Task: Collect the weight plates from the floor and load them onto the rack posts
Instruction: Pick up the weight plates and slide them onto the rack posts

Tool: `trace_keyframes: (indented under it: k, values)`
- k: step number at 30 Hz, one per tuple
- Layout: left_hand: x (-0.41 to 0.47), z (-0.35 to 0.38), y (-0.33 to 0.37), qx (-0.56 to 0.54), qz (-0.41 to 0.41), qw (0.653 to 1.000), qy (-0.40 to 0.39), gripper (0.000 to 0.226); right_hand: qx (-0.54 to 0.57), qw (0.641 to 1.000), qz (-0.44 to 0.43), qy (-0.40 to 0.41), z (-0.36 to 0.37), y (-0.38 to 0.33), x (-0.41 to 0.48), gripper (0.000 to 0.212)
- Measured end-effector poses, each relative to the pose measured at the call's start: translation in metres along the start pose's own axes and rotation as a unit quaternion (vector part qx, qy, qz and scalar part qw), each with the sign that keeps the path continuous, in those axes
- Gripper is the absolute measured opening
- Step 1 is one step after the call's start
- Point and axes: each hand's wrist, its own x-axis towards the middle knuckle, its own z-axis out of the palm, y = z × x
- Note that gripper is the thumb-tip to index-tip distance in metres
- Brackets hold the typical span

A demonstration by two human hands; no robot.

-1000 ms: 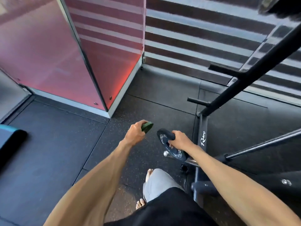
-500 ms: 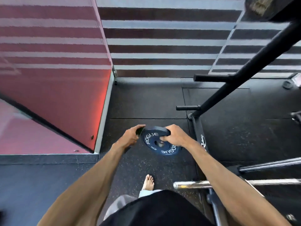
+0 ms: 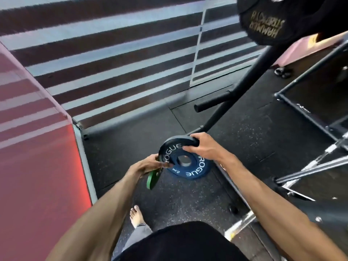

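A small dark blue ROGUE weight plate (image 3: 195, 169) is held in the air in front of me, its face turned up toward the camera. My right hand (image 3: 202, 147) grips its upper right rim. My left hand (image 3: 148, 164) touches its left rim while pinching a small green plate (image 3: 153, 178) that hangs below the fingers. Just beyond the blue plate rises the black rack upright (image 3: 243, 87), with a bare horizontal post (image 3: 211, 102) sticking out to the left. A large black plate (image 3: 271, 17) sits high on the rack at the top right.
Black rubber floor (image 3: 131, 144) lies below, with my bare foot (image 3: 136, 216) on it. A red panel (image 3: 37, 157) stands close on the left and a striped wall (image 3: 113, 59) ahead. Barbell ends (image 3: 308, 170) and metal frame bars (image 3: 310, 117) crowd the right side.
The view has swung toward the rack. My left hand has come onto the blue plate's rim, and the green plate now hangs below that hand. Both plates sit closer to the upright.
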Motion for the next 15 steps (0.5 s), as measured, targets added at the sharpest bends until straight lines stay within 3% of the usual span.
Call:
trace_keyframes:
  k: [5, 9, 15]
  values:
    - [0.046, -0.06, 0.049, 0.045, 0.029, 0.994, -0.09, 0.044, 0.004, 0.988, 0.059, 0.145, -0.011, -0.027, 0.03, 0.023]
    - [0.091, -0.088, 0.075, 0.078, 0.054, 0.99, -0.102, 0.045, 0.015, 0.965, 0.095, 0.243, -0.008, -0.024, 0.054, 0.019]
    - [0.172, -0.11, 0.11, 0.12, 0.066, 0.978, -0.158, 0.047, 0.035, 0.938, 0.137, 0.316, -0.012, 0.003, 0.104, 0.017]
